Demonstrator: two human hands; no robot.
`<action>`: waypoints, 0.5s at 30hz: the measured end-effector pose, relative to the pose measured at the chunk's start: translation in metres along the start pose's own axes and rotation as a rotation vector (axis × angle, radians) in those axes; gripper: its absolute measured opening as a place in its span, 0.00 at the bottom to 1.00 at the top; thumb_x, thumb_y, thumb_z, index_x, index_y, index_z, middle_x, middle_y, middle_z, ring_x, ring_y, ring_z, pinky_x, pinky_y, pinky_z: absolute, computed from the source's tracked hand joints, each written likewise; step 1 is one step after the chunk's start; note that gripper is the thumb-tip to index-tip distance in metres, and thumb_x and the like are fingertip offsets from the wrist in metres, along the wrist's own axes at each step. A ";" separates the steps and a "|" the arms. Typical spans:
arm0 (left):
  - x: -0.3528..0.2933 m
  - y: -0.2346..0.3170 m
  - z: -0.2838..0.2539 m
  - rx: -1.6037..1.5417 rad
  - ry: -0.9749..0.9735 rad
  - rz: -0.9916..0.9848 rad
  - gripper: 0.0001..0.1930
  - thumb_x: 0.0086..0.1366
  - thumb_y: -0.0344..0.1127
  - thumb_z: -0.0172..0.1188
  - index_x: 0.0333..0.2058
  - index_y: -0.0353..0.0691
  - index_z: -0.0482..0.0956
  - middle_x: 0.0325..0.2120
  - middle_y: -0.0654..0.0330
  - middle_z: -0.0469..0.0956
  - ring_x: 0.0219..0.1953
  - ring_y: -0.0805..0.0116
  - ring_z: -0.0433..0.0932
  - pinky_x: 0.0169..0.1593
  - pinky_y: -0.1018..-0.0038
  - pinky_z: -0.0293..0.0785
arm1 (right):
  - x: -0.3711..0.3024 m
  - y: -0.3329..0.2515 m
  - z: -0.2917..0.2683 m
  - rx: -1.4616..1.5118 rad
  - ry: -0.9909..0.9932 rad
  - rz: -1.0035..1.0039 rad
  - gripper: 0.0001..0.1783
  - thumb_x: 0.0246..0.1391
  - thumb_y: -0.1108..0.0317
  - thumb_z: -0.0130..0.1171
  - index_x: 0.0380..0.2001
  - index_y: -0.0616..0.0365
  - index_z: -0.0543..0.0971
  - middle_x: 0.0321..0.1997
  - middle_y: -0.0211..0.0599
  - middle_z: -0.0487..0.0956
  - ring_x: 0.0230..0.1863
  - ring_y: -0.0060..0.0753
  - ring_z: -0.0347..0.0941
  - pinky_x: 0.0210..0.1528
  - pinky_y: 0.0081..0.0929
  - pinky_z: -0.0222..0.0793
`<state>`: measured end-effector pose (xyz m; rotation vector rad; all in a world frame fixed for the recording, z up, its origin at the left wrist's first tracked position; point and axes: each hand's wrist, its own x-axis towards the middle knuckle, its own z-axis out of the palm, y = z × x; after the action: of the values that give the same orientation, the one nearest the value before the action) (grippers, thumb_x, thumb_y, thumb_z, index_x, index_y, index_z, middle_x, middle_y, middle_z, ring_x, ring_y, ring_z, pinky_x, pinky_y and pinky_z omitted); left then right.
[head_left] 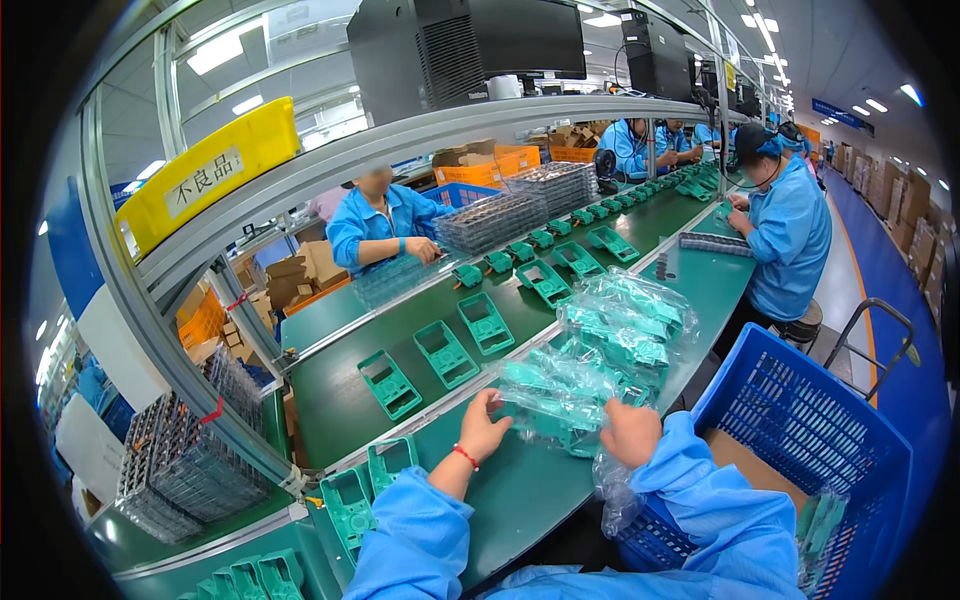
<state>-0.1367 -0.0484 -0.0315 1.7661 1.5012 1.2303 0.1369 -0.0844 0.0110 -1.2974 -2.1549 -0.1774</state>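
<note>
My left hand, with a red cord at its wrist, pinches the near left edge of a clear plastic bag. On the bag's right side my right hand is closed on the film, its fingertips partly hidden. Green plastic housings show through the bag, which rests on the green bench. Loose film hangs below my right hand at the bench edge. Another bagged heap of green housings lies just beyond. Left of my hands, bare green housings lie beside my left sleeve.
A conveyor belt carries spaced green housings. At my right stands a blue crate holding cardboard and bagged parts. Stacked clear trays stand at left. A metal frame bears a yellow bin. Several people in blue work along the line.
</note>
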 end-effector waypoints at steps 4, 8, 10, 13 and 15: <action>-0.031 0.018 -0.020 0.104 0.056 0.102 0.20 0.53 0.26 0.60 0.46 0.36 0.69 0.35 0.58 0.74 0.37 0.68 0.73 0.42 0.72 0.71 | 0.006 -0.002 -0.026 0.357 -0.131 0.074 0.12 0.40 0.67 0.59 0.29 0.60 0.72 0.20 0.41 0.76 0.21 0.43 0.75 0.25 0.38 0.68; -0.071 0.042 -0.043 -0.427 -0.035 -0.247 0.09 0.64 0.32 0.51 0.41 0.36 0.72 0.33 0.60 0.76 0.30 0.68 0.77 0.32 0.73 0.75 | 0.017 0.019 -0.035 0.786 -0.158 0.238 0.13 0.39 0.65 0.66 0.27 0.60 0.77 0.18 0.34 0.75 0.23 0.22 0.71 0.27 0.23 0.66; -0.091 0.045 -0.058 -0.697 -0.032 -0.421 0.10 0.65 0.34 0.50 0.43 0.39 0.72 0.35 0.59 0.76 0.32 0.68 0.77 0.33 0.72 0.75 | 0.022 0.030 -0.044 1.120 -0.138 0.413 0.11 0.39 0.68 0.65 0.28 0.60 0.76 0.21 0.29 0.76 0.25 0.20 0.71 0.28 0.20 0.65; -0.108 0.038 -0.063 -0.818 0.058 -0.398 0.10 0.66 0.35 0.48 0.42 0.40 0.72 0.36 0.59 0.76 0.34 0.67 0.77 0.35 0.70 0.75 | 0.028 0.052 -0.060 1.363 0.098 0.387 0.07 0.37 0.77 0.57 0.24 0.58 0.73 0.33 0.37 0.77 0.37 0.28 0.72 0.42 0.27 0.67; -0.118 0.041 -0.068 -0.920 0.185 -0.404 0.10 0.66 0.35 0.47 0.42 0.39 0.73 0.36 0.59 0.76 0.34 0.67 0.77 0.37 0.70 0.74 | 0.038 0.049 -0.073 1.560 0.299 0.345 0.09 0.34 0.81 0.51 0.22 0.56 0.68 0.45 0.47 0.75 0.47 0.38 0.70 0.53 0.38 0.64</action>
<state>-0.1731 -0.1827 -0.0026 0.7295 1.0212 1.5326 0.1965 -0.0607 0.0819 -0.5424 -1.1044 1.1322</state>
